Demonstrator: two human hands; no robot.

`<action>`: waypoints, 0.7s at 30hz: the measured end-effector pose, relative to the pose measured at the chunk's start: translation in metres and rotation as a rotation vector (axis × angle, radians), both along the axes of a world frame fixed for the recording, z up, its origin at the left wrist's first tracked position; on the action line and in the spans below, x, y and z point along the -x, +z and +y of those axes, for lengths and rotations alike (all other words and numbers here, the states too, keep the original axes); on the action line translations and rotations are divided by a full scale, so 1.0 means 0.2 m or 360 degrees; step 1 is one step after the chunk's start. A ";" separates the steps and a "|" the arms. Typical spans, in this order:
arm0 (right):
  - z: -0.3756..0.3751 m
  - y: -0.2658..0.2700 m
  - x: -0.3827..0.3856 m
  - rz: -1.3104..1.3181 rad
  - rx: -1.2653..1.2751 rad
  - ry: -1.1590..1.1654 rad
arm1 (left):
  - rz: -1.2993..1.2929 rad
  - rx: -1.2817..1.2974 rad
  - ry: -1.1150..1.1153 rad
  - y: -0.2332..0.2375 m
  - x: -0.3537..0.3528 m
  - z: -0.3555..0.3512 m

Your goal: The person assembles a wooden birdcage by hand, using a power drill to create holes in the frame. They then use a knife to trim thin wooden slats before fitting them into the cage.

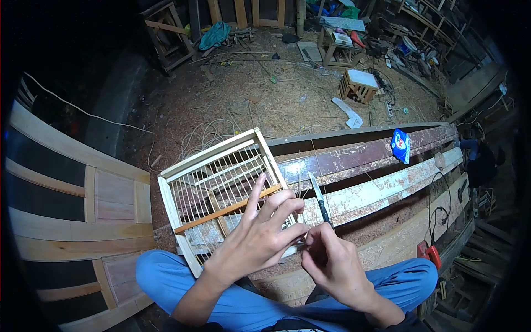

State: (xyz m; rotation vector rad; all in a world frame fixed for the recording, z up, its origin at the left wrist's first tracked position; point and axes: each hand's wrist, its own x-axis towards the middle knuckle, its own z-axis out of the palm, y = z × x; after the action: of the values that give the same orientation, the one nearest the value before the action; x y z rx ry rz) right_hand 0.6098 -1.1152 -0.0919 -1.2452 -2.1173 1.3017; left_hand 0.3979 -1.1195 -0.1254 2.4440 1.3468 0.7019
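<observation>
A wooden cage (209, 154) with thin bars and an orange-brown crossbar (221, 213) leans tilted in front of my lap. My left hand (254, 238) lies over its lower right part. One finger stretches up across the bars, while the others curl around the side rail. Beside the cage's near corner, my right hand (338, 266) is closed in a pinch, close to the left thumb. Whatever sits between those fingertips is too small or hidden to make out. A knife (319, 198) with a dark handle lies on the planks just beyond my right hand, blade pointing away.
Long planks (376, 193) dusted with shavings run to the right, with gaps between. A blue packet (400, 146) rests on them; a red tool (433, 255) with a black cord is at the right. Wooden panels (113, 193) stand left. A slatted stool (359, 86) is beyond.
</observation>
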 end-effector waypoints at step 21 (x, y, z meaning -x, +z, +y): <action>0.08 0.06 -0.06 -0.0263 -0.0255 0.0097 | -0.0083 0.0057 0.0006 -0.01 0.01 0.01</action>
State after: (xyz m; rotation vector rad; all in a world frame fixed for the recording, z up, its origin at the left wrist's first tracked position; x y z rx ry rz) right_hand 0.6218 -1.0986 -0.0805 -1.2678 -2.3396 1.0600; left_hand 0.3954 -1.1178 -0.1273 2.3790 1.3337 0.7307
